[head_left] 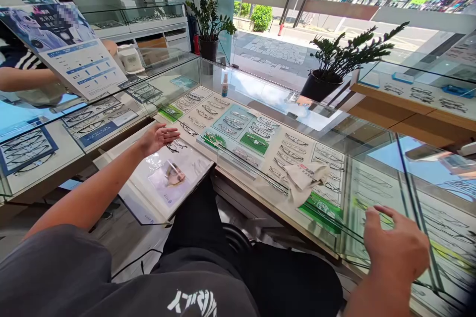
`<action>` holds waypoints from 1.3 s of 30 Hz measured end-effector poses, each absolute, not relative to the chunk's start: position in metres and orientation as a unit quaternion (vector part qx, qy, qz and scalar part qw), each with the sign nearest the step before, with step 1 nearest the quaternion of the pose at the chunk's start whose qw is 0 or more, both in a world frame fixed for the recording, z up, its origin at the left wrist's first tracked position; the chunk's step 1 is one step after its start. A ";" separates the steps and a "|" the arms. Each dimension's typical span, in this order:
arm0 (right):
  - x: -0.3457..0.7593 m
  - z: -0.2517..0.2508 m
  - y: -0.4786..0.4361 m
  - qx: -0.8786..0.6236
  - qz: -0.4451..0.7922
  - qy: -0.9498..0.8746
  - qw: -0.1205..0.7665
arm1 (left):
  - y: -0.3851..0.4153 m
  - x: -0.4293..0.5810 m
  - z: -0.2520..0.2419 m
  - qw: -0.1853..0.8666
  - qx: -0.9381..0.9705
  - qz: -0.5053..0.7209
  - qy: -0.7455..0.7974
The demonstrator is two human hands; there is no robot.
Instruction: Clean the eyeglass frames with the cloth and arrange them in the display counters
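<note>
My left hand (159,138) is open, palm turned inward and fingers stretched out, above a pulled-out white display drawer (148,203). A pair of dark-framed glasses (176,146) lies just under its fingertips. A printed picture card (169,181) lies in the same drawer. At the right, my right hand (396,242) hovers by the glass counter (345,237), thumb and forefinger curled together in a pinch. Whatever may be between those fingers is not visible. A light cleaning cloth (305,181) lies on the counter top between my hands.
Rows of eyeglass frames (292,148) rest under the glass. A small spray bottle (224,84) stands towards the back. Potted plants (327,77) are at the window. A printed sign (70,49) leans at left, with another person's arm (29,79) behind it.
</note>
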State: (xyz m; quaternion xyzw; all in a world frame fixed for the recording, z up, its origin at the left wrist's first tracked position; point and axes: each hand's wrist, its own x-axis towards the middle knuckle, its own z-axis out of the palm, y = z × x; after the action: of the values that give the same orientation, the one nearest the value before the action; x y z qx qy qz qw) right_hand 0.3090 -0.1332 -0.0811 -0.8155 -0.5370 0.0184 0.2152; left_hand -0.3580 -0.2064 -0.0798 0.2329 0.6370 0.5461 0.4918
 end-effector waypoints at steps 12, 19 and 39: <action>0.308 -0.080 -0.133 -0.814 0.017 -0.536 0.222 | -0.204 -0.361 -0.084 0.474 0.224 0.544 0.656; 0.306 -0.078 -0.133 -0.820 0.020 -0.532 0.210 | -0.204 -0.361 -0.083 0.471 0.221 0.542 0.660; 0.312 -0.084 -0.132 -0.811 0.024 -0.538 0.227 | -0.178 -0.378 -0.122 0.392 0.258 0.537 0.701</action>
State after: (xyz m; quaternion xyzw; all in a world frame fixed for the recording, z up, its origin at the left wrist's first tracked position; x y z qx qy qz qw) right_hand 0.3117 -0.1324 -0.0838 -0.8113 -0.5384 0.0239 0.2266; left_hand -0.3778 -0.1783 -0.1219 0.2579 0.7012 0.5366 0.3923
